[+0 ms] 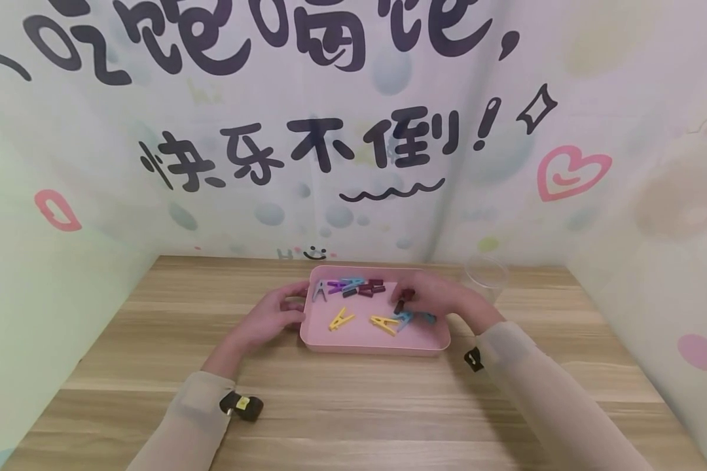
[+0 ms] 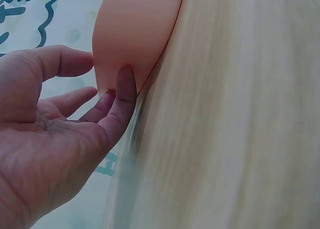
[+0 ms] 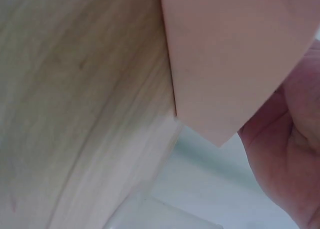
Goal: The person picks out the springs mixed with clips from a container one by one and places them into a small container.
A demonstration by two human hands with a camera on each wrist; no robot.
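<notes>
Brown wood with light and dark stripes makes up the bench (image 1: 359,412), and its near edge is cut off. Both pale sleeves (image 1: 177,418) run off the bottom of the head view. On the bench, near the back wall, sits a pink tray (image 1: 353,337), flat and low, with round corners and a thin rim. In each wrist view just a piece of its smooth outside wall shows. The left hand (image 1: 273,317) is spread a bit wide, with fingertips touching the tray's left end. The right hand (image 1: 427,294) is bent over the tray's right side, fingertips close together by a small dark piece (image 1: 398,307). I cannot tell if it pinches that piece, as the right wrist view hides those fingers behind the tray. A clear cup (image 1: 486,278) stands behind the right arm, partly covered and hard to see. Inside the tray, two yellow clips (image 1: 342,319) lie near the front, the right one touching some blue clips (image 1: 404,320), which the hand partly covers. A grey clip (image 1: 320,290) is by the left wall. At the back, a purple clip (image 1: 335,286) and a light blue clip (image 1: 352,283) lie beside little dark red pieces (image 1: 376,282), too blurry to count.
</notes>
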